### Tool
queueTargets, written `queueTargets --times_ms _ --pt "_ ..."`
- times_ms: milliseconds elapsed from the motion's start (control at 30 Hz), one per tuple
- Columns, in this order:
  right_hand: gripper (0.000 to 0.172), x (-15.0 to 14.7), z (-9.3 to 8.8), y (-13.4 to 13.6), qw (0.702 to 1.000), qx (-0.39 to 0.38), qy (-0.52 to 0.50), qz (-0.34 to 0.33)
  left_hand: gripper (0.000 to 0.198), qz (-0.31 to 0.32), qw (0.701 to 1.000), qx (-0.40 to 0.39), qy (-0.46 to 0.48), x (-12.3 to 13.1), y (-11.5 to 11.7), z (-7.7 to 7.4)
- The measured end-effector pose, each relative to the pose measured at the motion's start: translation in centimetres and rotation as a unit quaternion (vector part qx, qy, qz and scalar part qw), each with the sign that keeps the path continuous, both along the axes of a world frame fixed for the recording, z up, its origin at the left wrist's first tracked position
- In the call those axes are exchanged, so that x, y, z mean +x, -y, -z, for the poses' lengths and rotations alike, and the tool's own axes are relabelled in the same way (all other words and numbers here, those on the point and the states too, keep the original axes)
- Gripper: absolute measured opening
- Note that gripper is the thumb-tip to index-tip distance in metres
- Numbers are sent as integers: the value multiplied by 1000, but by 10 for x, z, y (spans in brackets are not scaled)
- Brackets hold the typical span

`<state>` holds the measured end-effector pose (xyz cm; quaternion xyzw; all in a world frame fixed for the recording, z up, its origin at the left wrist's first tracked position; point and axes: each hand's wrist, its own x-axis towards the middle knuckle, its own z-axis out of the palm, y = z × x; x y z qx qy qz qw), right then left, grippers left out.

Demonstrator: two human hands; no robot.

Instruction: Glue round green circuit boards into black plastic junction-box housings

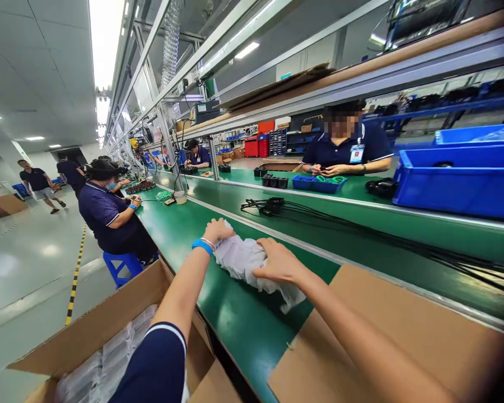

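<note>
On the green worktop [231,305] lies a long bundle in crumpled, thin white wrapping [241,257]; what is inside is hidden. My left hand [218,230], with a blue band at the wrist, grips its far left end. Around the nearer right part curve the thumb and fingers of my right hand [277,261], closed on the wrapping. A loose flap of the white material trails out below my right wrist. To the lower left, an open cardboard box [96,330] holds several similar white-wrapped packs [117,347] in rows.
A cardboard flap [386,336] covers the bench at right. Black cables [327,218] run along the conveyor [222,193] behind a metal rail. Across it, a co-worker [346,143] handles a small part beside blue bins [457,182]. Another person [105,210] sits further left.
</note>
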<state>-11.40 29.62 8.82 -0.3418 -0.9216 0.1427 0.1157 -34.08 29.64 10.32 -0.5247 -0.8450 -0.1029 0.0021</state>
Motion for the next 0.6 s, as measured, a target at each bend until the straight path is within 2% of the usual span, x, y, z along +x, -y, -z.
queueTargets --times_ms 100,167,267,367,500,600 --pt "78 19 29 -28 999 -29 -5 -15 40 51 998 30 -10 18 -3 15" --pt "66 32 42 -40 999 -42 -18 -17 41 116 992 45 -18 30 5 24" --pt "40 46 51 -50 997 -52 -52 -18 36 242 969 36 -10 47 18 38" --pt "26 48 49 -54 993 -52 -102 -7 27 311 950 23 12 52 22 46" --pt "19 37 37 -53 982 -34 -184 17 23 322 945 40 43 43 18 43" --pt "17 25 20 -51 969 -34 -247 4 27 341 935 65 71 41 20 40"
